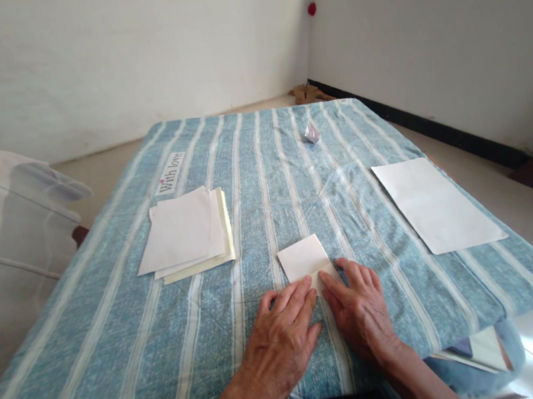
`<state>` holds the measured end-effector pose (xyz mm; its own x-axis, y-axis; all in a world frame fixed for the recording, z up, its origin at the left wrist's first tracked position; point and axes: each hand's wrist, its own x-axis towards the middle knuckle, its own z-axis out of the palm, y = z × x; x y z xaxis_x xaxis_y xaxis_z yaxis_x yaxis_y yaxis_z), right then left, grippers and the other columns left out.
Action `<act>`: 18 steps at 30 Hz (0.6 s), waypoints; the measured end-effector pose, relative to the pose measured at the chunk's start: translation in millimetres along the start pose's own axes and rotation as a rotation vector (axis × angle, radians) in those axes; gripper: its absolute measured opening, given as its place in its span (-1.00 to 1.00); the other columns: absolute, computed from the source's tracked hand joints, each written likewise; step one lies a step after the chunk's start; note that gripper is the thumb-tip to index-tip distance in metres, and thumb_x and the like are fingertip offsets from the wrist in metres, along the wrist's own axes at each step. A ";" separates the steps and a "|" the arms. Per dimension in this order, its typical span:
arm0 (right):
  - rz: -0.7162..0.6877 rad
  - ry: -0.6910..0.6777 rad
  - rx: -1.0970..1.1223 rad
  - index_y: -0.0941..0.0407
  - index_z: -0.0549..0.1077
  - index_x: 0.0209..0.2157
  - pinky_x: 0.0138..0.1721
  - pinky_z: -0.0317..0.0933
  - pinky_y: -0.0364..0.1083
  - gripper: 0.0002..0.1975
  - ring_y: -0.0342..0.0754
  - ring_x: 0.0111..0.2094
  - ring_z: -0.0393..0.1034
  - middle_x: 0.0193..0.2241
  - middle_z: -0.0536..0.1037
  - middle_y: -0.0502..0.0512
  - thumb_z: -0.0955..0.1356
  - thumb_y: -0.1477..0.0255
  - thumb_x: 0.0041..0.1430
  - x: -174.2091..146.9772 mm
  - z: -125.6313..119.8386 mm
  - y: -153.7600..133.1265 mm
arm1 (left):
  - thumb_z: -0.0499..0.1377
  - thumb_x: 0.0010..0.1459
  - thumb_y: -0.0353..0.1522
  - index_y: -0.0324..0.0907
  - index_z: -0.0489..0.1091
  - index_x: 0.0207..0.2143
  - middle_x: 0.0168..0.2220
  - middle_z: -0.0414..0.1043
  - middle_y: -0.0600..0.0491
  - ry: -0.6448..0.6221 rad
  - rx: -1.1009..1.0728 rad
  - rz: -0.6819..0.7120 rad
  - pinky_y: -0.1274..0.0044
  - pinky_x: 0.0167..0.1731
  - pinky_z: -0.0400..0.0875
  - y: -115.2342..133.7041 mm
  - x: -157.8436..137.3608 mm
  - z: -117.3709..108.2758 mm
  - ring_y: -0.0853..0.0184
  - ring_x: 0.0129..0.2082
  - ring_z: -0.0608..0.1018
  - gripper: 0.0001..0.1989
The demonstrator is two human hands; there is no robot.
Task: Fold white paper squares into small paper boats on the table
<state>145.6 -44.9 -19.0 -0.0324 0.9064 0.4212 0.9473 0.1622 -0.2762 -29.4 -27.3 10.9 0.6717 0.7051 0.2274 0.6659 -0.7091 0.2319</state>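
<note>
At six o'clock on the striped cloth (119, 357) | my left hand (281, 339) and right hand (359, 309) lie flat, fingers spread, gripping nothing, pinning the folded paper (305, 259) to sharpen its crease | paper stack (186, 236) at ten o'clock.

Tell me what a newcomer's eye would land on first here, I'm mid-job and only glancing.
First the two hands at the near edge: the left hand and right hand press flat on a small folded paper in the middle of the blue striped cloth. Next, a stack of sheets lies to the left and a single white sheet to the right. A tiny folded paper figure sits near the far edge.
</note>
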 end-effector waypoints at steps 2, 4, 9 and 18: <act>-0.022 -0.011 0.019 0.02 0.50 -0.09 -0.06 0.18 0.12 -0.76 0.13 -0.05 0.24 -0.03 0.35 0.25 0.29 0.45 0.24 -0.2 -1.1 4.7 | 0.13 0.24 -0.35 -0.20 0.31 0.09 0.17 0.34 -0.07 -0.012 -0.004 0.000 0.26 0.00 0.24 -0.3 0.1 -1.4 0.16 0.13 0.38 -0.63; -0.048 -0.027 0.033 0.01 0.49 -0.07 -0.05 0.18 0.12 -0.75 0.13 -0.03 0.24 0.00 0.34 0.24 0.31 0.45 0.22 -0.1 -2.5 10.0 | 0.13 0.24 -0.36 -0.19 0.30 0.10 0.18 0.33 -0.07 -0.027 -0.005 0.003 0.26 0.00 0.24 -0.4 0.2 -3.0 0.16 0.13 0.38 -0.63; -0.115 -0.088 0.079 0.02 0.47 -0.04 -0.04 0.19 0.12 -0.72 0.13 -0.01 0.25 0.02 0.34 0.23 0.34 0.45 0.20 1.2 -7.5 23.0 | 0.15 0.23 -0.36 -0.19 0.29 0.10 0.20 0.31 -0.07 -0.054 0.010 0.008 0.26 0.01 0.25 -1.2 -0.2 -4.4 0.16 0.14 0.37 -0.61; -0.136 -0.120 0.145 0.02 0.48 -0.07 -0.05 0.25 0.12 -0.71 0.10 -0.01 0.32 0.02 0.40 0.20 0.36 0.49 0.15 4.6 -17.3 30.1 | 0.15 0.24 -0.34 -0.07 0.29 0.09 0.20 0.30 -0.01 -0.076 0.051 0.037 0.29 -0.02 0.25 -3.6 0.5 -6.3 0.19 0.15 0.36 -0.65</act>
<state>179.5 -42.6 -10.4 -0.2023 0.9107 0.3601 0.8765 0.3324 -0.3483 -33.5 -24.4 16.1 0.7175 0.6773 0.1624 0.6544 -0.7354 0.1760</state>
